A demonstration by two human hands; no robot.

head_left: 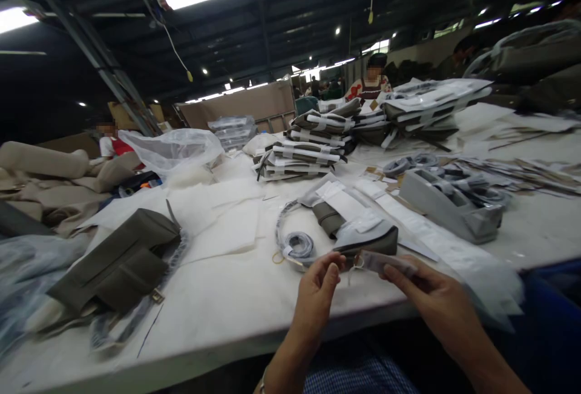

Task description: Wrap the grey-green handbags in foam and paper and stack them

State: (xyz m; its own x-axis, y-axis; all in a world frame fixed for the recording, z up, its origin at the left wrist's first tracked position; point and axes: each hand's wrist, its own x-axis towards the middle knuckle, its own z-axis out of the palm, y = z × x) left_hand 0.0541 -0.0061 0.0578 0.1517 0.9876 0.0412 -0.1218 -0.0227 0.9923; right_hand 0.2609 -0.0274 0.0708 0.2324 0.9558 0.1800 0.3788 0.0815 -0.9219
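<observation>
In my right hand is a small flat tag, brownish and in what looks like a clear sleeve, pinched between thumb and fingers. A thin pale string hangs from the tag's left end. My left hand is just left of it with fingers curled and thumb close to them; anything between the fingertips is too small to make out. Right behind both hands lies a dark olive bag, partly covered with white wrapping. Its wrapped strap is coiled on the table to the left.
On the left lies another olive bag with a wrapped strap. Wrapped bags are stacked behind. A grey tray of coiled straps and clear plastic bags are to the right. A co-worker is beyond the stacks. The white table's front edge runs near me.
</observation>
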